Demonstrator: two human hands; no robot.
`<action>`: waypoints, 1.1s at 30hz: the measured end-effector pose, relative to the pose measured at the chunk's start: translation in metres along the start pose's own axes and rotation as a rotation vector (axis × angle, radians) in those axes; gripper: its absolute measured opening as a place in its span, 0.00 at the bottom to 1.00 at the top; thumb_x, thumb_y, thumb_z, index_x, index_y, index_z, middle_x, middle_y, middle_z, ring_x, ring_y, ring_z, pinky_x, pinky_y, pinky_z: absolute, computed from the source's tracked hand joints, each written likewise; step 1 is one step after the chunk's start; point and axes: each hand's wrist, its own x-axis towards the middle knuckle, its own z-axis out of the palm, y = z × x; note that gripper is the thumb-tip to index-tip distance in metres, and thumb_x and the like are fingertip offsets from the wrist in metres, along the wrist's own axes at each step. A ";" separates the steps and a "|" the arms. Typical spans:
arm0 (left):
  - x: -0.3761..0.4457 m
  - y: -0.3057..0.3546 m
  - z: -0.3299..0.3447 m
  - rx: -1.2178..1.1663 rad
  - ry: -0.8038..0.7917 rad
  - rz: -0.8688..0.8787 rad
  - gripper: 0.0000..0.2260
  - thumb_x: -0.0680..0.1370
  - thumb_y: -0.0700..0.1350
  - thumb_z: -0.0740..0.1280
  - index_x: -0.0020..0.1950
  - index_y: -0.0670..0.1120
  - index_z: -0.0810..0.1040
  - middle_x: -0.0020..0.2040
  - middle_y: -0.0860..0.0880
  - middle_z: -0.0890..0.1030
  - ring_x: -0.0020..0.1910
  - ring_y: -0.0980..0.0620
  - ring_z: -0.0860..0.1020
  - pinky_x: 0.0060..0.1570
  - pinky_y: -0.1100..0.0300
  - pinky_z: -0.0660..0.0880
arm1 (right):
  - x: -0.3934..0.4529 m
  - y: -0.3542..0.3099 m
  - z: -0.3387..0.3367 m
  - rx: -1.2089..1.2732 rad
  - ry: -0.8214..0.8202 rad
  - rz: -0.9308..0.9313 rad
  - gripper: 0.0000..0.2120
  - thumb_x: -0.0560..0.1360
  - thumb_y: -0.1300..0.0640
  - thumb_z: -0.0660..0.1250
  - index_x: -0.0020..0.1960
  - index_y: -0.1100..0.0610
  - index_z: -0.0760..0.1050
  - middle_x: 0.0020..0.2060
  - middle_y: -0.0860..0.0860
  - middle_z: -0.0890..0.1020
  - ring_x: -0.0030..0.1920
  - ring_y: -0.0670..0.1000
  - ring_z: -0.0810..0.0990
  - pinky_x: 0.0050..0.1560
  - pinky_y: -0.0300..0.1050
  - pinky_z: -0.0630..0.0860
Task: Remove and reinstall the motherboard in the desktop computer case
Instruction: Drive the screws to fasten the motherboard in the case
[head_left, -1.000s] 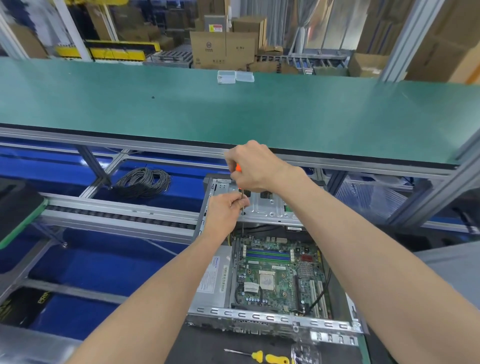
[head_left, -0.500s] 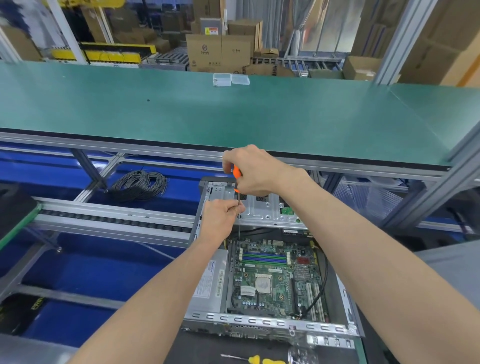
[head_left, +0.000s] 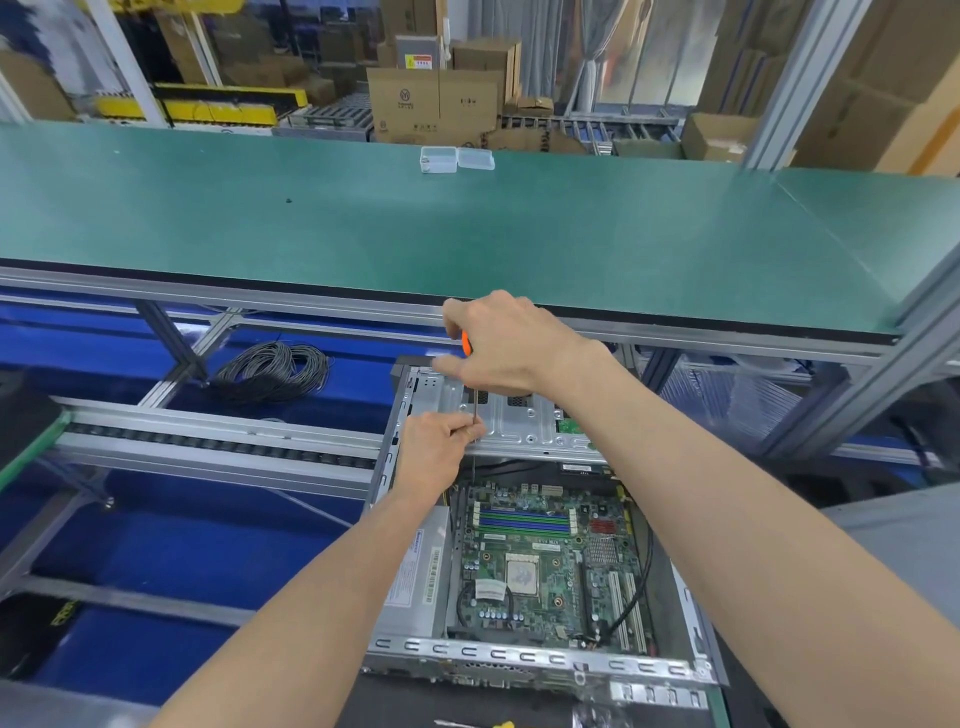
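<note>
Motherboard (head_left: 545, 561) sits flat in the floor of the open desktop case (head_left: 519, 660), low in our view and to the right of centre, memory slots at its far end and the bare processor socket near its middle, so we judge it is seated and the work now is on its screws at the far left corner. Going left to right, a coil of black cable (head_left: 272, 371) lies on the blue lower level, well apart from the job. Next comes our left hand (head_left: 436, 452), its grip pinching the thin metal shaft of the screwdriver (head_left: 474, 415) between thumb and fingertips just above the drive bracket (head_left: 519, 415); we hold it there, we think, to steady the long shaft and keep the tip on a screw we cannot see. Above it our right hand (head_left: 501, 345) wraps its grip round the orange handle, fingers curled closed on it, placed on top to turn and press down. Whether the screw goes in or out we cannot tell. On the green worktop (head_left: 623, 234) beyond, two small clear boxes (head_left: 457, 158) wait well away, perhaps for screws. At the bottom edge a yellow-handled tool (head_left: 496, 724) lies just in front of the case.
</note>
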 end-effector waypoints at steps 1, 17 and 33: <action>0.000 -0.001 0.000 -0.009 -0.007 0.002 0.03 0.76 0.40 0.73 0.47 0.45 0.88 0.38 0.54 0.85 0.41 0.55 0.83 0.47 0.66 0.77 | 0.001 -0.001 0.001 -0.073 0.015 0.037 0.17 0.77 0.40 0.64 0.50 0.55 0.70 0.36 0.50 0.68 0.38 0.58 0.71 0.38 0.50 0.65; 0.000 -0.003 0.000 0.031 -0.018 0.020 0.04 0.74 0.38 0.74 0.47 0.40 0.87 0.42 0.50 0.83 0.39 0.59 0.79 0.44 0.76 0.69 | 0.006 -0.006 -0.001 -0.053 -0.052 -0.038 0.09 0.74 0.60 0.64 0.54 0.57 0.76 0.41 0.52 0.69 0.47 0.59 0.74 0.43 0.47 0.68; 0.000 -0.005 0.001 0.006 -0.011 0.030 0.03 0.74 0.39 0.75 0.47 0.43 0.88 0.41 0.54 0.83 0.38 0.65 0.79 0.43 0.77 0.69 | 0.001 0.001 -0.005 0.031 -0.034 -0.027 0.11 0.74 0.51 0.66 0.53 0.55 0.71 0.40 0.51 0.73 0.43 0.58 0.74 0.41 0.48 0.68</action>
